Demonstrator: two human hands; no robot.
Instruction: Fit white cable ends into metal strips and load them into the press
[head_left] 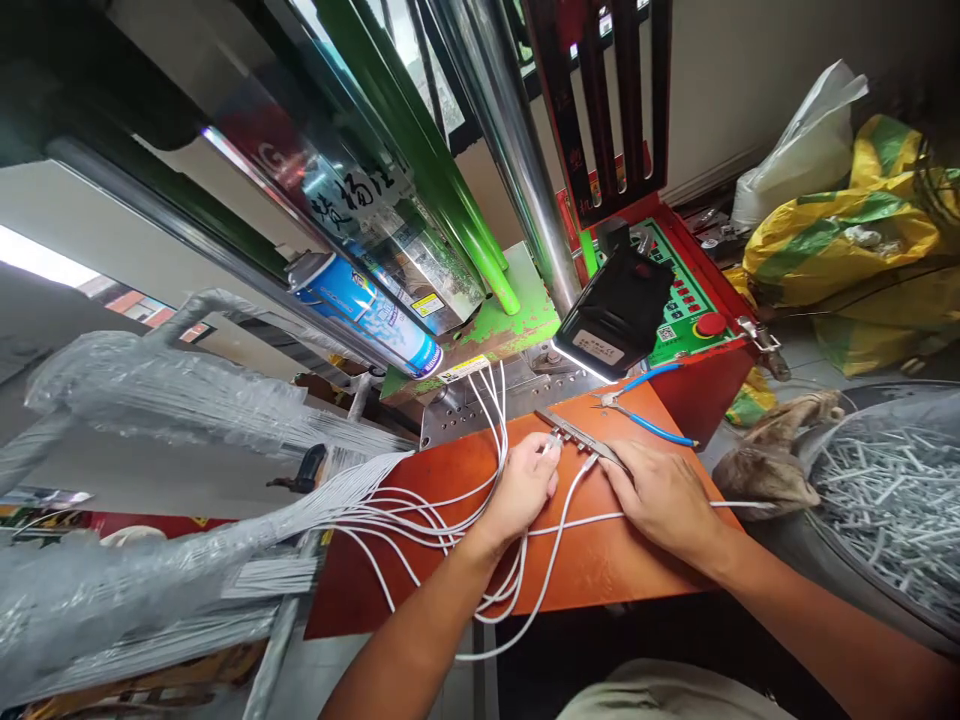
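Observation:
My left hand [523,484] is closed in a pinch on a white cable's end, at the near side of a narrow metal bar with small slots [576,434]. My right hand [664,497] is closed over the bar's right end, fingers partly hidden beneath. Another white cable [561,520] has its end set at the bar between my hands and loops down over the table's front edge. More white cables [390,508] run across the orange tabletop [600,570] from the left. Blue-handled cutting pliers [645,412] lie open just beyond my right hand.
Behind the table stands a green machine with a steel column [517,140] and a perforated metal plate [465,405]. A blue spray can [375,315] leans there. At right are a red control box [720,345], a black device [615,310] and a bin of white scraps [892,490]. Plastic-wrapped cable bundles [172,560] hang at left.

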